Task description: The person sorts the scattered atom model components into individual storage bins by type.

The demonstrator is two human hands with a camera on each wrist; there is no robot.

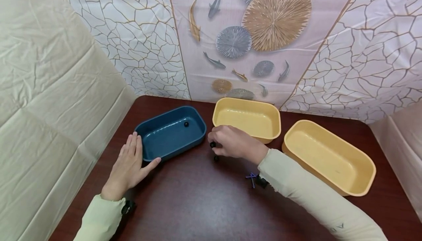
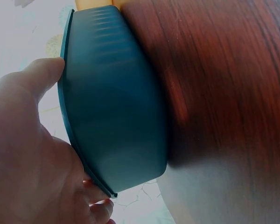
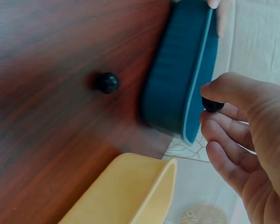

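Observation:
My right hand (image 1: pixel 230 141) pinches a small black ball (image 3: pixel 212 104) between thumb and fingertips, above the table and off the right end of the blue bin (image 1: pixel 171 153). Below it, a second black ball (image 3: pixel 108 83) lies on the table. A third black ball (image 1: pixel 186 124) sits inside the blue bin, toward its far right. My left hand (image 1: pixel 130 162) rests at the bin's left end with straight fingers along the rim. Its thumb touches the near rim, as the left wrist view also shows.
Two yellow bins stand to the right, one at the back (image 1: pixel 245 122) and one angled at the far right (image 1: pixel 329 156). Small purple sticks (image 1: pixel 252 179) lie crossed on the dark wood table (image 1: pixel 197 204) near the right wrist. Fabric walls surround the table's back and sides.

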